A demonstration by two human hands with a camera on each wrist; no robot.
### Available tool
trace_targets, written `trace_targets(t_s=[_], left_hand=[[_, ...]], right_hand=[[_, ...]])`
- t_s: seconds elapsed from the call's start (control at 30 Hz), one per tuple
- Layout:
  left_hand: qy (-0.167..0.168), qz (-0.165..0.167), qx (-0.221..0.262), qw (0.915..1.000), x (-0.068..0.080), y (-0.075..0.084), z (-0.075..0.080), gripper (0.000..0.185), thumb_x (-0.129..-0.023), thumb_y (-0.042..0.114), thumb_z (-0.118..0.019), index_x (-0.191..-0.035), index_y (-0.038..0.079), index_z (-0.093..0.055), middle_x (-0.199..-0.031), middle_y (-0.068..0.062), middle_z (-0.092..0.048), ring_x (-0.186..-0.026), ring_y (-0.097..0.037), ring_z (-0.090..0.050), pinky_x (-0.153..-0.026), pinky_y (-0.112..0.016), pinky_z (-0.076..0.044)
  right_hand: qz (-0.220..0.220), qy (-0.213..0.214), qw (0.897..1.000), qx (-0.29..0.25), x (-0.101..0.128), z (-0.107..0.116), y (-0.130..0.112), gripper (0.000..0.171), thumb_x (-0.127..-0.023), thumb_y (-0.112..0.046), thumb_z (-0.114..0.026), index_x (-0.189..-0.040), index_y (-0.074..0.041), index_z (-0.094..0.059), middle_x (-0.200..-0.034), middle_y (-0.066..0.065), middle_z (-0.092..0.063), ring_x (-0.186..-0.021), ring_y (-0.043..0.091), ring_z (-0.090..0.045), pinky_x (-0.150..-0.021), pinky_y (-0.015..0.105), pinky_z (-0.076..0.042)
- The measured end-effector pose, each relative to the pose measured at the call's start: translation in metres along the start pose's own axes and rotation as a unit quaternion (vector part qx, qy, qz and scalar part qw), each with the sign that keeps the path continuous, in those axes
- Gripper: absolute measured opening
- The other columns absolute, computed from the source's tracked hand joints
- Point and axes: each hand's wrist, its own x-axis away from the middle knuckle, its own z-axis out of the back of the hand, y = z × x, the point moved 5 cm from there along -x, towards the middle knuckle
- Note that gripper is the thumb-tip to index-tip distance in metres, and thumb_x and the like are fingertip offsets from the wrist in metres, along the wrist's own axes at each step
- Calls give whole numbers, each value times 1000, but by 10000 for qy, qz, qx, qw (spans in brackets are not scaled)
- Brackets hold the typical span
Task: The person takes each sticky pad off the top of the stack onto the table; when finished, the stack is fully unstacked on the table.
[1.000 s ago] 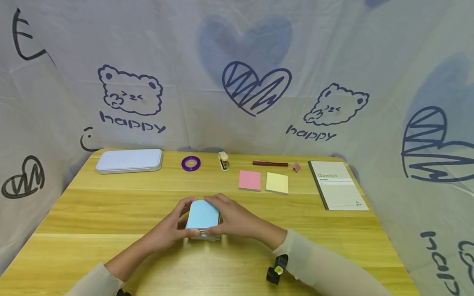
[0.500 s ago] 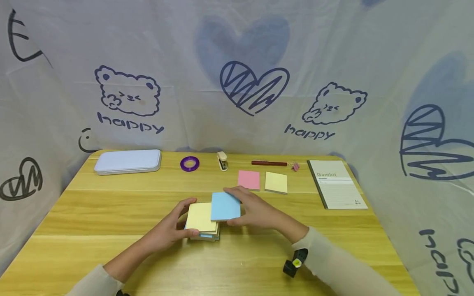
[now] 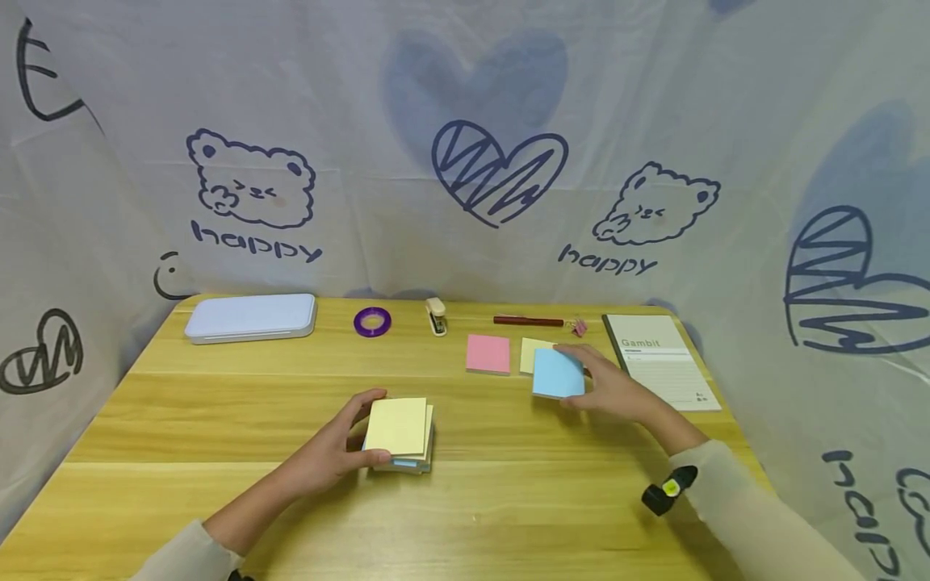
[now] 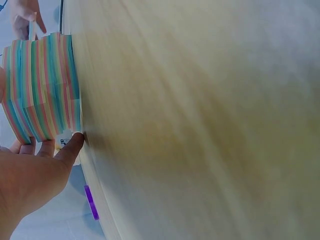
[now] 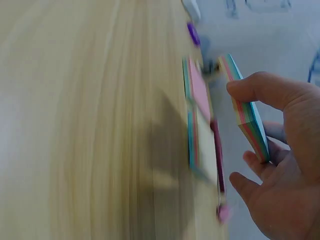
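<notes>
A thick stack of sticky notes (image 3: 398, 434) with a yellow top sheet sits mid-table. My left hand (image 3: 341, 444) grips its left side, thumb at the near edge; the left wrist view shows the stack's striped side (image 4: 42, 92) and my thumb against it. My right hand (image 3: 606, 387) holds a thinner blue-topped pad (image 3: 558, 374) just above the table, over the right part of the yellow pad (image 3: 534, 353). In the right wrist view the held pad (image 5: 247, 112) is pinched between thumb and fingers. A pink pad (image 3: 488, 353) lies left of the yellow one.
Along the back of the wooden table (image 3: 508, 500) lie a pale blue case (image 3: 250, 316), a purple tape roll (image 3: 372, 321), a small stapler (image 3: 436, 315), a dark red pen (image 3: 528, 321) and a pink clip (image 3: 579, 327). A Gambit notebook (image 3: 659, 373) lies right.
My right hand lifted the blue-topped pad off the stack and carried it right and back, toward the yellow pad. The stack's top now shows yellow. My left hand stayed put.
</notes>
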Motion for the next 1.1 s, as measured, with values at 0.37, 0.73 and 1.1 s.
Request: trace_targets(t_s=[0.37, 0.73, 1.1], left_hand=[[-53, -44, 123, 9999, 0, -2, 0, 92, -94, 26, -77, -162, 10, -17, -165, -30, -18, -148, -59, -20, -115, -64, -36], [-35, -72, 92, 9999, 0, -1, 0, 91, -94, 25, -77, -162, 9, -19, -165, -30, -20, -148, -59, -21, -115, -64, -34], [-79, -105, 156, 9998, 0, -2, 0, 91, -94, 25, -77, -162, 9, -18, -166, -30, -18, -147, -60, -21, -116, -64, -34]], right_hand=[[-728, -73, 9958, 554, -4, 38, 71, 93, -88, -28, -84, -160, -4, -31, -162, 31, -26, -145, 54, -30, -114, 72, -30], [-553, -352, 9914, 1129, -23, 41, 84, 93, -82, -27, -86, -156, 2, -38, -155, 32, -37, -133, 48, -44, -111, 64, -39], [-328, -347, 9939, 998, -23, 44, 73, 89, -85, -23, -84, -157, 1, -37, -161, 31, -30, -147, 55, -26, -117, 72, -25]])
